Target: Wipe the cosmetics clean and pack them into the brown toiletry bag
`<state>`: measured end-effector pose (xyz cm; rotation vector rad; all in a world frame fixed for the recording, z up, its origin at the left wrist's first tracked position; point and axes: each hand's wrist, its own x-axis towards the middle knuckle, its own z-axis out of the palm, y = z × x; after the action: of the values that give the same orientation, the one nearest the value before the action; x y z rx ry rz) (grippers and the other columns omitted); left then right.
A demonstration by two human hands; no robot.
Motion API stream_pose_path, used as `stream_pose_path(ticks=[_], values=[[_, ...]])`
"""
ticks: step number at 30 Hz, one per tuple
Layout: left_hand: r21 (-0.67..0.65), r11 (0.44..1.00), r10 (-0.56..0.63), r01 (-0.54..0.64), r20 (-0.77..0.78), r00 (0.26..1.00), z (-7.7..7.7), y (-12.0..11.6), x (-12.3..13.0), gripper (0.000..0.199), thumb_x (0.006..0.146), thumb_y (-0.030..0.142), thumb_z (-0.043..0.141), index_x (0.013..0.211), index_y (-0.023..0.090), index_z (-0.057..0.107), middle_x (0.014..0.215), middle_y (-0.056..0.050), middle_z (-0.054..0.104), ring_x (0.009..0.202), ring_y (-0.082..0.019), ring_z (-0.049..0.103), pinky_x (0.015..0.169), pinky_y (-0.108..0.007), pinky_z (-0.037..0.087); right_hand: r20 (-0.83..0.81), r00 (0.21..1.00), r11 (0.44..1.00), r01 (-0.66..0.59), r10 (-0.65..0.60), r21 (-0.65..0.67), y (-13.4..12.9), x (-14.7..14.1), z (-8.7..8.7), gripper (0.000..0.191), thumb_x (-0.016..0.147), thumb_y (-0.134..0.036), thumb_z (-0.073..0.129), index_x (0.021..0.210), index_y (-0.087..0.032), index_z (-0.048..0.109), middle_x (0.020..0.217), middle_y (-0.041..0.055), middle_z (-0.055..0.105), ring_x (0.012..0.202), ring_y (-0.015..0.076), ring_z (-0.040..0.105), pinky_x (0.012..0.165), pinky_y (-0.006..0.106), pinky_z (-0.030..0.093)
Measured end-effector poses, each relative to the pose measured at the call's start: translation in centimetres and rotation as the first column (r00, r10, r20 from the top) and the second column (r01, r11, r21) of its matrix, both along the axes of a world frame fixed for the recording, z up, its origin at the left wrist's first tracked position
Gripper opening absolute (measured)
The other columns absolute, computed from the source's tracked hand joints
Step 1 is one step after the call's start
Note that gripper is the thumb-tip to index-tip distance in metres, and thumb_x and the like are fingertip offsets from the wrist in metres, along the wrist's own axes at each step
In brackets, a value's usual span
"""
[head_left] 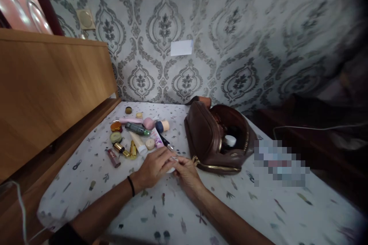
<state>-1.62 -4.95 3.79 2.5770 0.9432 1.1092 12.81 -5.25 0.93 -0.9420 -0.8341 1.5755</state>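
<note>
My left hand (pixel 153 166), with a black band at the wrist, meets my right hand (pixel 186 172) over the table. The fingers of both are closed around a small white item (pixel 171 169), mostly hidden, whose kind I cannot make out. Beyond my left hand lie a cream tube (pixel 138 143), a white and purple tube (pixel 156 138), a small gold bottle (pixel 133 150) and a round beige jar (pixel 150 144). Just right of my right hand sits a brown bag (pixel 202 130), unzipped, with a white-lidded container (pixel 230 140) inside.
Farther back are a green bottle (pixel 137 128), a pink sponge (pixel 148 123), a navy and peach container (pixel 162 125) and an orange jar (pixel 116 126). A wooden cabinet (pixel 54 99) borders the left side. The patterned wall (pixel 201 23) rises behind the printed tablecloth (pixel 138 216).
</note>
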Motion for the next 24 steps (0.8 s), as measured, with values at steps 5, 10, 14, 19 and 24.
stream_pose_path(ticks=[5, 10, 14, 19, 24], values=[[-0.064, 0.985, 0.162, -0.159, 0.034, 0.986, 0.5, -0.6, -3.0, 0.025, 0.102, 0.030, 0.043, 0.097, 0.019, 0.065, 0.090, -0.005, 0.071, 0.085, -0.018, 0.066, 0.078, -0.028, 0.049, 0.010, 0.999, 0.999, -0.034, 0.034, -0.001, -0.2, 0.5, 0.5, 0.056, 0.052, -0.067, 0.084, 0.051, -0.016, 0.061, 0.051, -0.0016, 0.053, 0.044, 0.0064, 0.037, 0.043, 0.023, 0.022], [-0.126, 0.815, 0.568, -0.565, -0.018, 0.823, 1.4, -0.2, -8.1, 0.029, 0.098, 0.037, 0.042, 0.095, 0.018, 0.064, 0.092, -0.006, 0.072, 0.085, -0.021, 0.066, 0.077, -0.030, 0.046, -0.009, 0.998, 0.998, -0.056, 0.056, 0.004, -0.1, 1.0, 0.9, 0.053, 0.056, -0.064, 0.085, 0.055, -0.016, 0.062, 0.053, -0.0027, 0.051, 0.047, 0.0062, 0.037, 0.044, 0.022, 0.023], [-0.206, 0.685, 0.687, -0.699, -0.140, 0.713, 1.7, -0.1, -10.6, 0.036, 0.096, 0.044, 0.039, 0.100, 0.018, 0.064, 0.094, -0.005, 0.072, 0.078, -0.021, 0.064, 0.072, -0.031, 0.045, -0.009, 0.995, 0.995, -0.098, 0.098, 0.006, -0.2, 0.9, 0.8, 0.051, 0.057, -0.061, 0.086, 0.056, -0.016, 0.063, 0.049, -0.0039, 0.048, 0.046, 0.0066, 0.037, 0.045, 0.023, 0.022], [-0.199, 0.610, 0.679, -0.767, -0.368, 0.635, 1.8, -0.6, -9.5, 0.035, 0.095, 0.046, 0.040, 0.107, 0.021, 0.062, 0.108, -0.006, 0.071, 0.092, -0.025, 0.067, 0.079, -0.033, 0.046, 0.007, 0.992, 0.992, -0.128, 0.127, 0.016, -0.2, 0.8, 0.8, 0.050, 0.058, -0.061, 0.085, 0.056, -0.016, 0.064, 0.048, -0.0037, 0.049, 0.046, 0.0071, 0.037, 0.045, 0.024, 0.021], [-0.145, 0.579, 0.624, -0.802, -0.555, 0.550, 2.4, -0.8, -7.4, 0.037, 0.093, 0.044, 0.044, 0.117, 0.019, 0.058, 0.119, -0.012, 0.069, 0.108, -0.032, 0.065, 0.082, -0.037, 0.047, 0.024, 0.988, 0.988, -0.156, 0.155, 0.020, -0.3, 0.9, 0.8, 0.050, 0.059, -0.062, 0.084, 0.057, -0.017, 0.063, 0.047, -0.0041, 0.049, 0.045, 0.0071, 0.038, 0.045, 0.024, 0.021]])
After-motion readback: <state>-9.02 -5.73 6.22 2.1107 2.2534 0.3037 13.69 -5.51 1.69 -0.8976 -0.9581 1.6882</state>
